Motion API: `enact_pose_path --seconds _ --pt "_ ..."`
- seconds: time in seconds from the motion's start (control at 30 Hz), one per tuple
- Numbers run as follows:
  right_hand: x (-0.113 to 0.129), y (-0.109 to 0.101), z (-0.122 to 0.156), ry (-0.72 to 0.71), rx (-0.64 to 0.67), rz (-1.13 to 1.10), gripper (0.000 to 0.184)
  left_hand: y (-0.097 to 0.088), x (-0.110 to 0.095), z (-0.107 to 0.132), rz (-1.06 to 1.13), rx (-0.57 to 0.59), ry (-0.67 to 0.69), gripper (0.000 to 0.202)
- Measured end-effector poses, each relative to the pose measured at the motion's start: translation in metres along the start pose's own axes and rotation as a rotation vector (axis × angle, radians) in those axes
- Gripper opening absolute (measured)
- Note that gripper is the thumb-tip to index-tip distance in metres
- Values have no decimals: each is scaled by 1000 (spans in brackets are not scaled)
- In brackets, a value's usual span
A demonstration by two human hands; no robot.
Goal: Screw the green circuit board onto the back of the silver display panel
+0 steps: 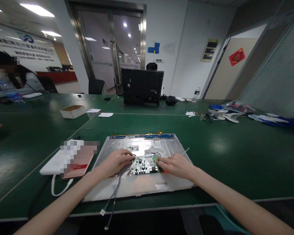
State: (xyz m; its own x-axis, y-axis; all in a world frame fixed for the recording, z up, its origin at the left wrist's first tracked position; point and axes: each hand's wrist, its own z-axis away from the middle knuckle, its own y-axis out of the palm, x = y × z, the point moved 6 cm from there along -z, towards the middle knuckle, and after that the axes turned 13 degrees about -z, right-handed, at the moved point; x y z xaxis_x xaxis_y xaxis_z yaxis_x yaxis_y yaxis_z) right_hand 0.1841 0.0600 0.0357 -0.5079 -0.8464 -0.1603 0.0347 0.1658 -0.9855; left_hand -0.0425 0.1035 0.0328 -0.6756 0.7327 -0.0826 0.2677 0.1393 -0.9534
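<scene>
A green circuit board (144, 164) with several components rests on the silvery metal back of a flat display panel (147, 184). My left hand (117, 161) has its fingers closed on the board's left edge. At the right edge, my right hand (173, 164) pinches the board near its upper corner. A thin pale rod (186, 151) sticks out behind my right hand, and an orange-red bit shows under its fingers; I cannot make out whether they are one tool. Dark cables (115, 192) with white plugs hang from the board's left side over the table edge.
A white device (54, 161) and a pink phone-like slab (82, 163) lie left of the panel. Further back are an open box (73, 112), a black monitor-like unit (142, 86), a bottle (196, 94) and bagged items (238, 107). Another person (17, 78) sits at left.
</scene>
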Motion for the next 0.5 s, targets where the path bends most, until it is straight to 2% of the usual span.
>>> enact_pose_path --seconds 0.17,0.23,0.3,0.4,0.47,0.5 --pt "-11 1 4 55 -19 -141 35 -2 1 2 -9 -22 -15 26" --pt "-17 -7 7 110 -77 -235 36 -8 -2 3 -18 -27 -21 27" --pt "-18 -25 14 187 -175 -333 39 -21 -10 6 -42 -45 -33 27" --pt "3 -57 32 236 -291 -461 38 -49 -40 17 -52 -110 -27 24" --pt "31 -67 47 216 -235 -570 30 -63 -71 28 7 -112 51 19" --pt "45 -68 57 237 -182 -626 24 -66 -86 33 62 -61 76 15"
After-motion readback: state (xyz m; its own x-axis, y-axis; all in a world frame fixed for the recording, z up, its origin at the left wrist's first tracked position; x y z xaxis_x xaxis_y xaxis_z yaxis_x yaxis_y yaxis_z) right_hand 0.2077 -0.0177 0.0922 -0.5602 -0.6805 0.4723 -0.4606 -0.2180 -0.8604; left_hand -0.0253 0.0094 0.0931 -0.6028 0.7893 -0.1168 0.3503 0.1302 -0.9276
